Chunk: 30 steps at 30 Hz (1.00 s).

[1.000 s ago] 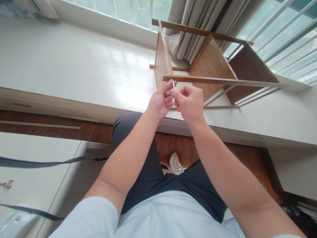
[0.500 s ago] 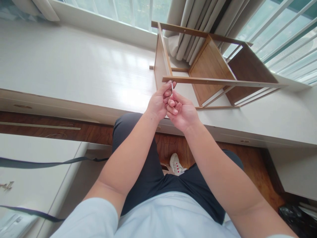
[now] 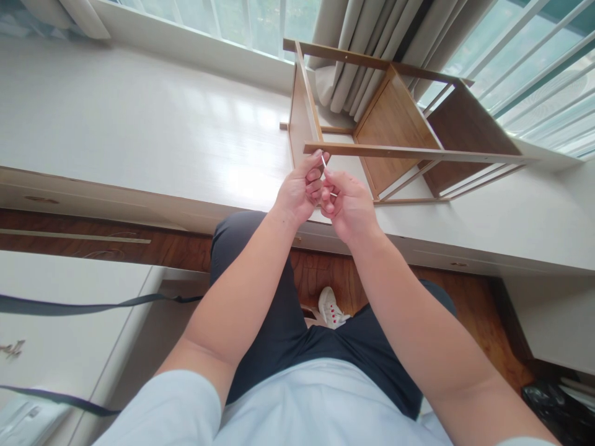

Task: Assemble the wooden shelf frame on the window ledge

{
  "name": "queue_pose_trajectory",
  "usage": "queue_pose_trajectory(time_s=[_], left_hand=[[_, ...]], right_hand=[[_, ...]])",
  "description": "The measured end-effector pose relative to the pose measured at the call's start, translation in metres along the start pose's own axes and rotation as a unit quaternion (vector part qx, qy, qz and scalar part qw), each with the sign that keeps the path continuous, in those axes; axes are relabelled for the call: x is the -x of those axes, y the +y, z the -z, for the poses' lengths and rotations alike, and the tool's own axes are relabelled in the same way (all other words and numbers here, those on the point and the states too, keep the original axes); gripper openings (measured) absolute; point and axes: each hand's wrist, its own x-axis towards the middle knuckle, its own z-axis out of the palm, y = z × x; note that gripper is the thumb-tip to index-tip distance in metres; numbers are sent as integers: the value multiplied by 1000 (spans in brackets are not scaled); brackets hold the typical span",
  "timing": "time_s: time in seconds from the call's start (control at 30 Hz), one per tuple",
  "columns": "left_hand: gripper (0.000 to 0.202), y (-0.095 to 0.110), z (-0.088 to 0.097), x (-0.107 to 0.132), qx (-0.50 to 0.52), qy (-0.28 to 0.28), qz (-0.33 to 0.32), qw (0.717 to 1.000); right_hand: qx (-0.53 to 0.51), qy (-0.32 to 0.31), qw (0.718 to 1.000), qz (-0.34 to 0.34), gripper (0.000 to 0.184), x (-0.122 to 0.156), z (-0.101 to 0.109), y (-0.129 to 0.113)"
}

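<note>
Already largely assembled, the wooden shelf unit (image 3: 395, 133) lies on its side on the white tabletop (image 3: 139, 136), close to the window and curtain (image 3: 367, 37), with side panels, rails and slats joined as far as I can see. What is left, by my reading, is small fastening work at the near front corner of the frame. My left hand (image 3: 297, 192) and right hand (image 3: 349, 204) meet just below the nearest rail (image 3: 418, 152), touching each other. Both are curled nearly shut, and a thin metal pin (image 3: 323, 160), perhaps a small hex key or screw, stands up between the fingertips. I cannot tell for sure which hand bears the grip; the left thumb and forefinger seem to pinch it while the right steadies. Its tip sits just under the rail's left end, beside the upright panel.
</note>
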Motion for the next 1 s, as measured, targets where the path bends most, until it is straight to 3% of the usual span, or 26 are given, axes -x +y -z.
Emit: queue_pose_trajectory(time_s=[0.13,0.23,0.33,0.43,0.77,1.0], left_hand=[[11,0,1,-2,-10,-12,-7,1000],[11,0,2,-3,-11,-10,-9,1000],[11,-1,1,-3,11,-3,-11,1000],[12,-1,0,-3,35,4,-6,999],[12,-1,-1,-2,38,26,9,999],[10,-2,1,-3,42,0,-1,999]], right_hand=[[153,70,976,136,44,-3,6,0],[289,114,920,239,39,-3,7,-1],[381,137,864,298,34,-1,7,-2],[416,136,844,310,33,2,7,-2],[452,123,829,305,38,1,7,-6],[466,120,829,284,35,2,5,-10]])
